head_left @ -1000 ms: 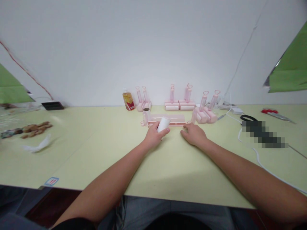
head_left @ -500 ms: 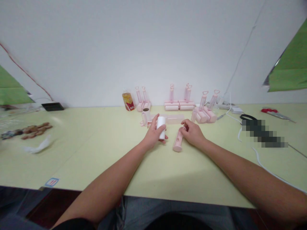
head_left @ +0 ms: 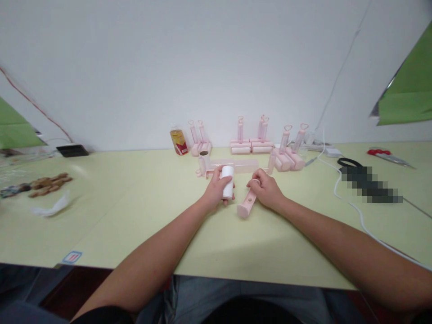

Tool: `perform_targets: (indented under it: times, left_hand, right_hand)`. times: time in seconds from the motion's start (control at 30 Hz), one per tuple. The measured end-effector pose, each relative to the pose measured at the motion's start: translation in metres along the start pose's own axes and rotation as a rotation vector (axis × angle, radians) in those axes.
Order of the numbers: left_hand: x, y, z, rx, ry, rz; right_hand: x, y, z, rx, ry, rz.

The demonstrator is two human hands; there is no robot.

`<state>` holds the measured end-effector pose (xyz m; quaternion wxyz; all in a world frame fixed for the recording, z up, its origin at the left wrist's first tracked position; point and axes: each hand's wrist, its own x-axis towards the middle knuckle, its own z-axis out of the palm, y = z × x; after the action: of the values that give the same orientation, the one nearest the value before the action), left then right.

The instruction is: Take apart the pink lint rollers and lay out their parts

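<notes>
My left hand (head_left: 215, 191) is closed around a white lint roller roll (head_left: 228, 182), which it holds upright, slightly tilted, above the table. To its right, my right hand (head_left: 266, 186) pinches the far end of a pink lint roller holder (head_left: 247, 204). The holder slants toward me, a small round hole showing in its face. Just beyond the hands lies a long translucent pink cover (head_left: 246, 166). A second roll (head_left: 204, 157) with a brown core stands behind my left hand, by a clear pink handle (head_left: 202, 167).
Assembled pink lint rollers stand along the wall: a left pair (head_left: 201, 146), a middle group (head_left: 251, 145) and a right pair (head_left: 288, 157). A drink bottle (head_left: 178, 140) is at their left. On the right are a white cable (head_left: 362, 220) and red-handled scissors (head_left: 388, 155).
The pink holder's near end has swung left and toward me as my right hand shifted its grip. The left hand keeps the white roll in nearly the same place.
</notes>
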<state>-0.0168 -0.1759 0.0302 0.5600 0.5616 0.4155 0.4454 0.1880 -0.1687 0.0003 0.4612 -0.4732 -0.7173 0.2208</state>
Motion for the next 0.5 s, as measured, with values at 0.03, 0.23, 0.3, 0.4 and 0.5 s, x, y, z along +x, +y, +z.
perform_targets:
  times: [0.03, 0.23, 0.3, 0.4, 0.5]
  left_hand:
    - [0.0, -0.001, 0.001, -0.006, 0.005, 0.003]
    - [-0.003, -0.001, 0.007, -0.012, -0.027, -0.061]
    - [-0.004, 0.0, 0.008, 0.007, -0.038, -0.076]
    - [-0.005, -0.001, 0.009, 0.05, -0.074, -0.047]
    - [-0.005, -0.001, 0.009, 0.084, -0.099, -0.016]
  right_hand:
    - [0.0, 0.0, 0.001, 0.022, -0.016, 0.014]
    - [-0.001, 0.003, 0.009, 0.103, -0.098, 0.075]
    - [-0.001, 0.003, 0.01, 0.126, -0.125, 0.103]
    - [0.001, 0.005, 0.011, 0.179, -0.151, 0.124]
    - [0.004, 0.009, 0.012, 0.214, -0.15, 0.135]
